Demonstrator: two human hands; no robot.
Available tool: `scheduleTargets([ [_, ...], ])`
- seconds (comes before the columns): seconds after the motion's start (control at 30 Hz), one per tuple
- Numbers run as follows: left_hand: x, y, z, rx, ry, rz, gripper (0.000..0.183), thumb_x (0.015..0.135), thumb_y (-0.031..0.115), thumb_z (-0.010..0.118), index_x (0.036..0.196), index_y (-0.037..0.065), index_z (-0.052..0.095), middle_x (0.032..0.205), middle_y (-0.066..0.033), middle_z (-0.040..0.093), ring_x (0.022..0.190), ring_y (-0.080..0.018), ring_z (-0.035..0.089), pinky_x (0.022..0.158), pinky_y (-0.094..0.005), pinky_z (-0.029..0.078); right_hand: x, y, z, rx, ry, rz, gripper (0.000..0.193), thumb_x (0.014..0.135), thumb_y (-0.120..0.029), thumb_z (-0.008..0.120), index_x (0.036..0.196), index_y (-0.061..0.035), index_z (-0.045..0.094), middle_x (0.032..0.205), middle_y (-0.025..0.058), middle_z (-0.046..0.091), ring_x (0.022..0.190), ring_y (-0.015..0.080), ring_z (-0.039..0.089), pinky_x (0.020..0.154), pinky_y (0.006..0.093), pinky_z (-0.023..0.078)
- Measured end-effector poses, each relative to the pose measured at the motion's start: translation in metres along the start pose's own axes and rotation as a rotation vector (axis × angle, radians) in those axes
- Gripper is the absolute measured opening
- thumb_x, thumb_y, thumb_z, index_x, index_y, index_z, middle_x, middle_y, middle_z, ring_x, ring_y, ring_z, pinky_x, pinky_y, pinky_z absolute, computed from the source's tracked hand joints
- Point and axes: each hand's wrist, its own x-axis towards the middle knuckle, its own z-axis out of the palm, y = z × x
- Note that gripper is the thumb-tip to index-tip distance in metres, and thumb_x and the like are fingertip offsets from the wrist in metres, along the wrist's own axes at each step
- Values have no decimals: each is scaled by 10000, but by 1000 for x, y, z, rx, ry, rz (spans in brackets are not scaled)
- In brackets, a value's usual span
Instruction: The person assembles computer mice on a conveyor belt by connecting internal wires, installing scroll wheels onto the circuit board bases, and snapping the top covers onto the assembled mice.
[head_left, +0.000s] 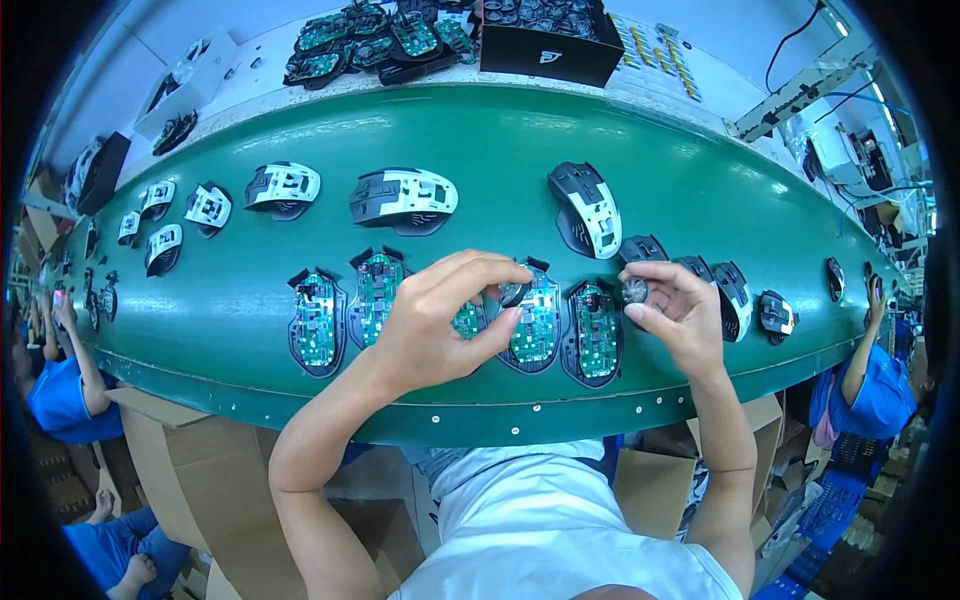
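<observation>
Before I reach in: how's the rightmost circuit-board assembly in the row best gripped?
Probably by its right long edge, reaching from the right: the circuit-board assembly lies flat, lengthwise toward the person, with its neighbour crowding its left edge.

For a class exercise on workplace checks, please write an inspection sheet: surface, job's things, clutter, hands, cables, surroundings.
Surface: long, smooth green worktop
Job's things: black plastic mouse bases with green circuit boards; black-and-white plastic mouse shells
Clutter: open black box of small dark parts, beyond worktop
Hands: left hand and right hand each pinch a small, round, dark part
Cables: thin black cable, upper right
Surroundings: brown cardboard boxes below; blue-clothed co-workers at both sides
</observation>
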Motion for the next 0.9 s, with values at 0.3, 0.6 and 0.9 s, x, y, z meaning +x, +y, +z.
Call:
scheduleTargets([
  [0.3,-13,-2,0,-30,-18,3,322,781,7,767,1099,30,723,1082,-125,739,848,-200,706,690,-284,571,0,8,18,-929,-28,-449,398,794,-76,814,1179,-36,720,1025,128,666,882,295,662,767,389,552],
  [0.6,-16,-1,-1,-61,-43,6,326,785,6,773,1105,25,715,1066,-121,738,829,-189,702,686,-278,570,-9,3,36,-1342,-62,-413,484,821,-85,762,1284,5,651,1183,132,596,1037,287,605,846,386,529],
  [0.9,-26,-1,-1,-172,-114,-122,353,774,110,877,1067,16,706,991,-99,728,783,-149,687,708,-272,562,13,-28,36,-1154,-91,-474,515,877,-180,738,1372,-101,618,1346,155,569,1204,349,575,1006,455,477],
])
